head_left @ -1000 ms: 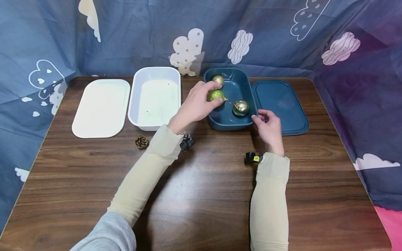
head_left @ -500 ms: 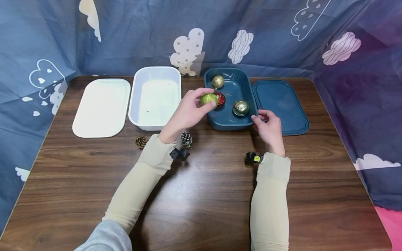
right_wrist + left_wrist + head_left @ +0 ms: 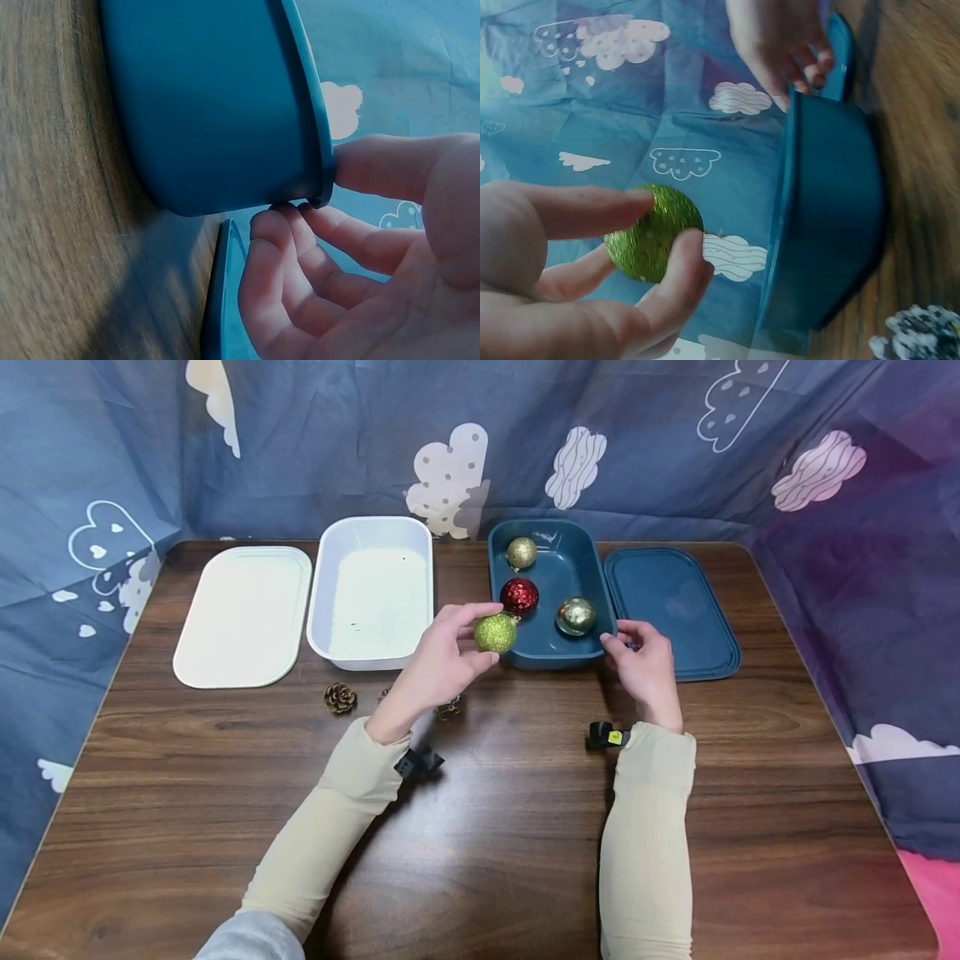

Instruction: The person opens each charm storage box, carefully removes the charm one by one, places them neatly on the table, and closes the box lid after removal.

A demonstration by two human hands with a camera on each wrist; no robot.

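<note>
My left hand [image 3: 438, 664] pinches a green glittery Christmas ball [image 3: 495, 633] between thumb and fingers, held above the near left edge of the blue box [image 3: 558, 655]. The left wrist view shows the same ball [image 3: 649, 244] off the table, with the box wall beside it. Inside the box lie a red ball [image 3: 519, 597], a small gold glitter ball [image 3: 521, 552] and a shiny gold ball [image 3: 575, 616]. With thumb on the rim and fingertips beneath it, my right hand [image 3: 645, 675] grips the box's near right corner; the right wrist view shows this hold [image 3: 322, 180] closely.
A white box [image 3: 318, 610] stands left of the blue one, and beyond it lies a white lid [image 3: 243, 618]. The blue lid [image 3: 671, 610] is at the right. A brown pine cone [image 3: 340, 697] sits in front; others are partly hidden by my left hand.
My left hand has lifted the green ball out of the blue box and drawn it left and nearer, uncovering the red ball. The right hand has stayed at the box corner.
</note>
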